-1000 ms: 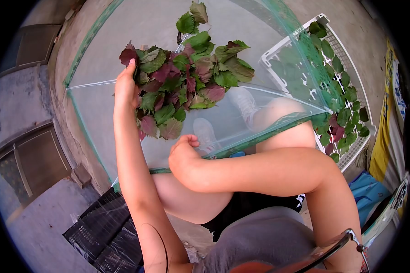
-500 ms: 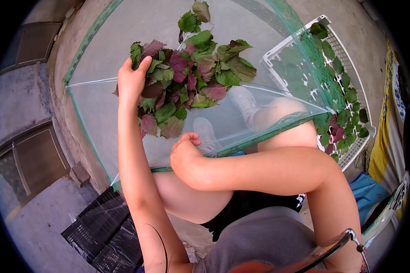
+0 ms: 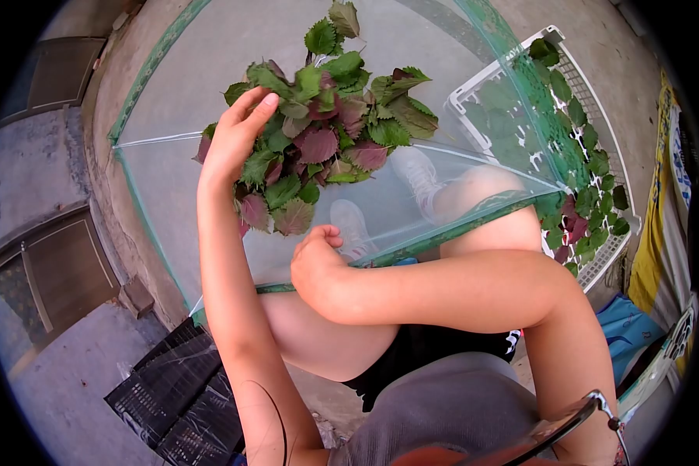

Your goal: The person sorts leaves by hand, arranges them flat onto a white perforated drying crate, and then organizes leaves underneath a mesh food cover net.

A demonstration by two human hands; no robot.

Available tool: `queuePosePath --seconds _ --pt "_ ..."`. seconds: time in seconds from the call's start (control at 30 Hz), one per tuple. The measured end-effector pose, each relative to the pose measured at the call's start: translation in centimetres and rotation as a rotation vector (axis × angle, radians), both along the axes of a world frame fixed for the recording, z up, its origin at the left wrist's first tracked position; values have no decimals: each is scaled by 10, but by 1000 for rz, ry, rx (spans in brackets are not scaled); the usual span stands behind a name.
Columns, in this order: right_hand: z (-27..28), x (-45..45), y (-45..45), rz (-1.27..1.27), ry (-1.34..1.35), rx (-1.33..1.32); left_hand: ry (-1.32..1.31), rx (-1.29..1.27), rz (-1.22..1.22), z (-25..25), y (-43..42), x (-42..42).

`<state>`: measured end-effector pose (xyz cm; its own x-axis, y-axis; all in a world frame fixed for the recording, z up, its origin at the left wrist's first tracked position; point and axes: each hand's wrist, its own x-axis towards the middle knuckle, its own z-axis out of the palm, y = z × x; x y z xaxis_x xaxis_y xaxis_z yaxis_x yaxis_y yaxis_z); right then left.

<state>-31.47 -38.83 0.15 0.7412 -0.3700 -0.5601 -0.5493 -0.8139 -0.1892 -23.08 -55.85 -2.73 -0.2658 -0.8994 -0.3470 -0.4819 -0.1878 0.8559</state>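
A loose pile of green and purple perilla leaves (image 3: 318, 144) lies on a sheer white mesh cover (image 3: 159, 179) with green trim. My left hand (image 3: 237, 132) is at the pile's left side, thumb and fingers closed on several leaves at its upper edge. Part of the fingers is hidden behind the leaves. Closer to my body, my right hand (image 3: 316, 268) is held with curled fingers beside the near edge of the mesh. The inside of that hand is turned away, so anything in it is hidden.
To the right, a white plastic basket (image 3: 590, 101) holds more leaves, partly behind the mesh. Black plastic trays (image 3: 182, 388) lie at lower left. A yellow and white sack (image 3: 654, 225) and a blue bag (image 3: 629, 330) are on the far right. My knees are under the mesh's near edge.
My left hand has moved slightly up and right, shifting leaves at the pile's upper left, so more green surfaces show there. My right hand stays in place.
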Motion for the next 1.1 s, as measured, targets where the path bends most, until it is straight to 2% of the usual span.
queuePosePath --seconds 0.03,0.07,0.17,0.23,0.3,0.4,0.43,0.5,0.57,0.63,0.67,0.7,0.77,0.8,0.83,0.9,0.97,1.03,1.07,1.1 --pt "0 0 0 1 1 0 -218 -77 -96 -3 -1 -4" --pt "0 -1 0 15 10 -1 -223 -159 -107 -23 -2 -1" --pt "-2 1 0 25 13 -6 -660 33 -167 -52 -1 -4" --pt "-2 1 0 14 6 -7 -932 -28 -201 -47 13 -22" --pt "-2 0 0 7 -9 -15 -930 -89 -124 -69 14 -21" --pt "-2 2 0 8 7 -11 -554 -215 -104 -73 6 -18" --pt "0 0 -1 6 7 -8 -398 -161 -89 -63 1 -18" --pt "3 -4 -2 30 -22 7 62 88 120 -32 1 -24" --pt "1 -3 -1 26 -20 6 -27 -12 132 -30 -8 -12" --pt "2 -4 -2 24 -18 4 111 -48 224 -36 -15 -1" --pt "2 -4 -2 25 -16 6 251 67 309 -38 -18 6" --pt "2 -5 -2 26 -14 8 250 67 310 -41 -19 10" --pt "-2 0 0 6 0 -2 -11 -166 265 -47 -20 16" --pt "-2 1 1 -15 13 -13 -155 -183 221 -42 -16 12" --pt "-2 1 1 -13 13 -13 -222 -76 165 -46 -18 17" --pt "-1 2 1 1 10 -17 -738 -265 -120 -45 -7 14" --pt "-2 3 1 8 16 -19 -1066 -187 -226 -33 10 -7" --pt "-1 4 1 12 22 -19 -1218 -549 -242 -50 18 -12" --pt "-1 4 0 28 26 -9 -1035 -733 -223 -66 15 -7" --pt "-1 4 0 44 32 1 -851 -739 -287 -64 15 -11"
